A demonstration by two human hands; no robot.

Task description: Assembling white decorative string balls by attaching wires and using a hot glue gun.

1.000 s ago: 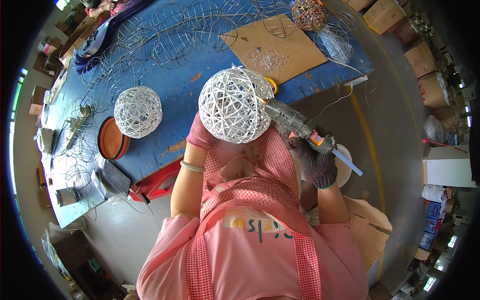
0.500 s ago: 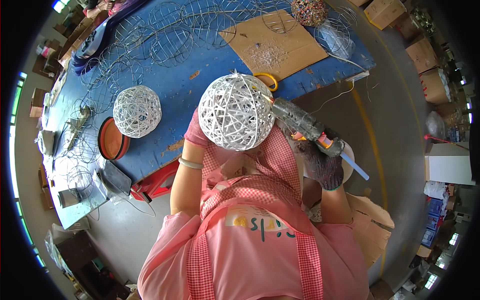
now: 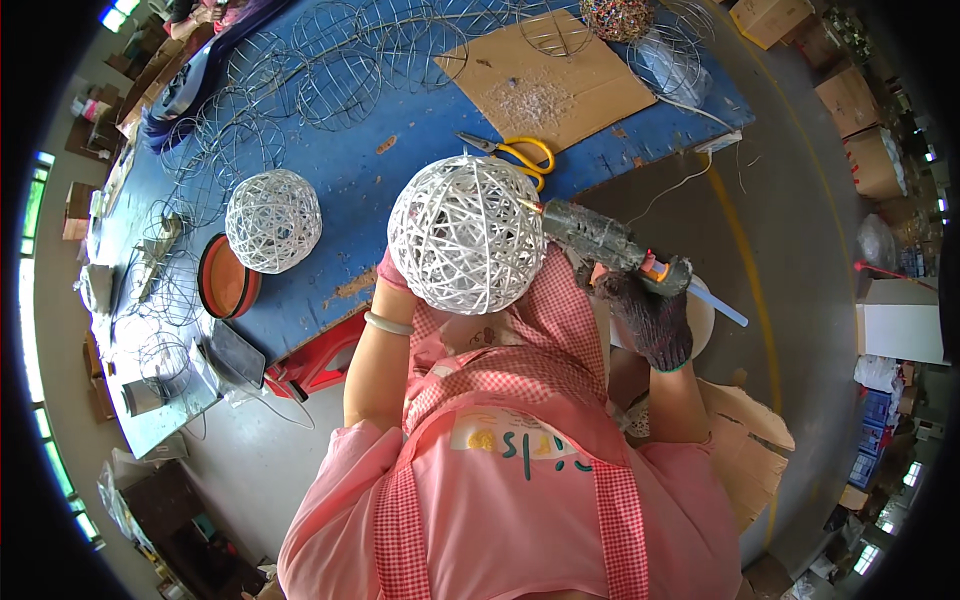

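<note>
A white openwork ball [image 3: 466,236] wound from strands is held up in front of me at the table's near edge. My left hand [image 3: 394,268], in a pinkish glove, is closed on it from behind and below; the ball hides most of its fingers. In a dark knitted glove, my right hand [image 3: 652,325] grips a hot glue gun [image 3: 598,238] with a pale blue glue stick [image 3: 722,306] poking out of its back. The gun's nozzle meets the ball's upper right side. Yellow-handled scissors [image 3: 527,156] lie on the table just beyond the ball.
On the blue table [image 3: 345,180] rest a second white ball [image 3: 273,221], a round reddish-brown container [image 3: 228,277], several wire frames [image 3: 340,85] and a cardboard sheet [image 3: 600,90] with white bits. A multicoloured ball [image 3: 617,16] sits at the far edge. Cardboard boxes [image 3: 850,105] line the right.
The ball has moved slightly left and down and has been turned, baring more of the scissors. My right hand has shifted a little with the glue gun, its nozzle still at the ball.
</note>
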